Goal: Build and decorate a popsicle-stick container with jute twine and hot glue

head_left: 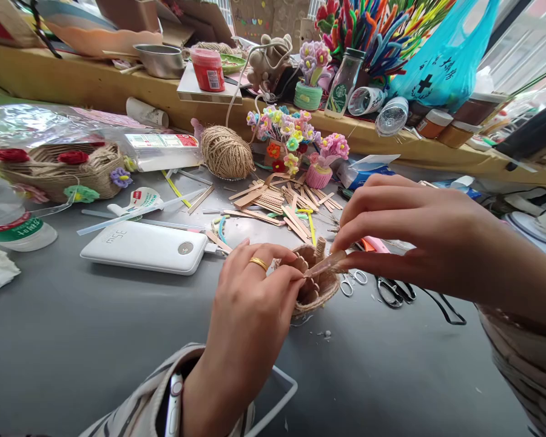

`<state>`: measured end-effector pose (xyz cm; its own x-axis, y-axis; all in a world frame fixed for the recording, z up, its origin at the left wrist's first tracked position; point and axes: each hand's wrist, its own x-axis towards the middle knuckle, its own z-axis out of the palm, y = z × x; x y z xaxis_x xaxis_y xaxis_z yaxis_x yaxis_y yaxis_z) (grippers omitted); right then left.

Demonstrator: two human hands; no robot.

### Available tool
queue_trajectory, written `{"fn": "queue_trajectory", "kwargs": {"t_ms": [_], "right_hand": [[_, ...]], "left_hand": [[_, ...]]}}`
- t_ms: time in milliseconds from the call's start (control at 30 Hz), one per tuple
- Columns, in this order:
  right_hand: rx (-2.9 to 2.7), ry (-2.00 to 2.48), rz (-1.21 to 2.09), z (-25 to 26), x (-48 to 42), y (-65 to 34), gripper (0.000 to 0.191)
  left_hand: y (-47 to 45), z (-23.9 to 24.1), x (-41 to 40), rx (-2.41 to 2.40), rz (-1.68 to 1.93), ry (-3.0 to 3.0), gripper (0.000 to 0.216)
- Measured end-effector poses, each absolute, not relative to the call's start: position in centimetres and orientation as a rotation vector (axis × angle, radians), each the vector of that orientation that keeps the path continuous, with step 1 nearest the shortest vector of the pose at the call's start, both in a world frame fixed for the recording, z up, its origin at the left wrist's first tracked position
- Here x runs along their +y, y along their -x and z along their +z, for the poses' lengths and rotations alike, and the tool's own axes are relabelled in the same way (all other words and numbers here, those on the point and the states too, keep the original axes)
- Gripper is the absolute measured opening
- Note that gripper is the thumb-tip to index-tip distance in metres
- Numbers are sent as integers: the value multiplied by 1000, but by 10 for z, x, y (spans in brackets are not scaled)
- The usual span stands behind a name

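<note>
Small brown twine-covered vessel (317, 304) on the grey table (131, 358), just beyond the left hand (255, 291). Right hand (400, 224) pinches the upper end of a thin, pale tan strip (325, 264) over the opening; left thumb and forefinger close on its lower tip. Twine covers the visible outer wall, so the body looks largely made; a short twine-wrapped upright stub (320, 249) stands at the far side. Interior seems unfinished: strip held, not set; scalloped brown edging (303, 265) partly hidden by fingers. Spare material remains: loose pale wooden craft sticks (268, 199), big tan twine ball (226, 153). Overall stage: probably detailing.
</note>
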<state>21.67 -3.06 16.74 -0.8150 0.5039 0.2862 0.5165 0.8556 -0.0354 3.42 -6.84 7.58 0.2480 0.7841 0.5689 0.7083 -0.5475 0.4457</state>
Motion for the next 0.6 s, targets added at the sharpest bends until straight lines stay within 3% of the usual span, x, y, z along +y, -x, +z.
{"fn": "queue_trajectory", "kwargs": {"t_ms": [600], "right_hand": [[-2715, 794, -25, 154, -31, -214, 19]], "left_hand": [[-35, 76, -69, 1467, 1191, -2411, 9]]}}
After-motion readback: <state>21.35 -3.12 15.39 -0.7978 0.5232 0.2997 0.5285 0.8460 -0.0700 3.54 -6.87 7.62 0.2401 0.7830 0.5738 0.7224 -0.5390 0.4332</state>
